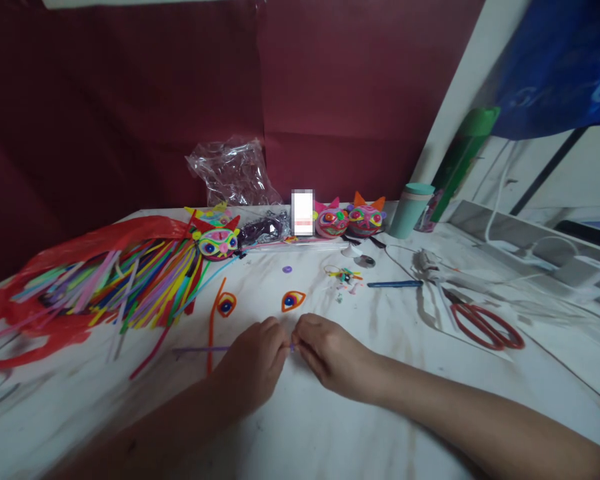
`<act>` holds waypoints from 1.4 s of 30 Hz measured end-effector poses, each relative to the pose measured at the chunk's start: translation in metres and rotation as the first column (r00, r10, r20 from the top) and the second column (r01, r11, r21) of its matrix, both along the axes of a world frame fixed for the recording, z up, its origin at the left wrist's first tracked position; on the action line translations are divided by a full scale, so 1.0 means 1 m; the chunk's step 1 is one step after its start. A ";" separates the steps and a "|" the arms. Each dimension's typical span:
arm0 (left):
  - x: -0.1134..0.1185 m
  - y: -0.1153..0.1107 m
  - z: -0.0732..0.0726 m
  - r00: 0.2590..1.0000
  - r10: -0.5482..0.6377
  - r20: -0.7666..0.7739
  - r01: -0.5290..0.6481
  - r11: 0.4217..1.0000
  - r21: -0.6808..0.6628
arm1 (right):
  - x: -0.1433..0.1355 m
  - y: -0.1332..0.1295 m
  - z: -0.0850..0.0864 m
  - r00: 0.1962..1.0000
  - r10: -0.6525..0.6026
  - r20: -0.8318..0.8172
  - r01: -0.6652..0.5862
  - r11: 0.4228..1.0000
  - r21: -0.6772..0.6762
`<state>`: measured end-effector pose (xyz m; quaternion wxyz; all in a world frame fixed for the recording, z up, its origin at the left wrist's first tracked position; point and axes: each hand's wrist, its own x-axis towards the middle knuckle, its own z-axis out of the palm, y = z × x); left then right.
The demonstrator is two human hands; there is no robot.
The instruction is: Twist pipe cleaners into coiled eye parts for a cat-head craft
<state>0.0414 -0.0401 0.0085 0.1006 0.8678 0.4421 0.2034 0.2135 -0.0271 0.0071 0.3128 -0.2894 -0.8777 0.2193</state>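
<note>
A purple pipe cleaner (200,349) runs leftward out of my left hand (260,357), whose fingers are closed around it. Close beside it, my right hand (325,347) pinches the other end of the same pipe cleaner, which shows as a small purple bit between the fingertips. Just beyond my hands lie two eye shapes, the left eye (227,305) and the right eye (293,301), each blue and yellow with an orange rim. An orange pipe cleaner (211,333) lies left of my left hand. A small purple coil (287,269) rests behind the eyes.
Many coloured pipe cleaners (145,280) spread from a red plastic bag (80,247) at left. Decorated animal heads (366,219) stand at the back beside a green cup (411,212). Red-handled scissors (487,325), a blue pen (395,284) and white cables (540,283) lie at right.
</note>
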 end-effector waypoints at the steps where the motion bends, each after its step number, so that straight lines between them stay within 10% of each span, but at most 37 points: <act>1: 0.000 0.000 0.001 1.000 -0.003 0.022 0.003 1.000 -0.001 | -0.001 0.000 0.000 1.000 -0.015 -0.019 0.015 1.000 -0.024; 8: 0.007 -0.002 0.007 0.916 0.197 0.349 -0.181 0.980 -0.078 | -0.008 0.002 -0.001 0.913 -0.169 -0.370 -0.041 0.867 -0.497; 23: 0.001 -0.002 0.001 0.997 0.060 0.043 -0.061 0.998 0.034 | -0.003 -0.003 0.002 0.988 -0.104 -0.114 0.096 0.993 -0.075; 30: 0.002 -0.001 0.006 0.983 0.099 0.157 -0.109 0.992 0.055 | -0.005 0.000 0.000 0.966 -0.151 -0.210 0.065 0.927 -0.370; 42: 0.006 -0.003 0.007 0.983 0.114 0.144 -0.106 0.993 -0.057 | -0.001 0.000 0.005 0.993 -0.054 -0.108 0.046 0.996 -0.081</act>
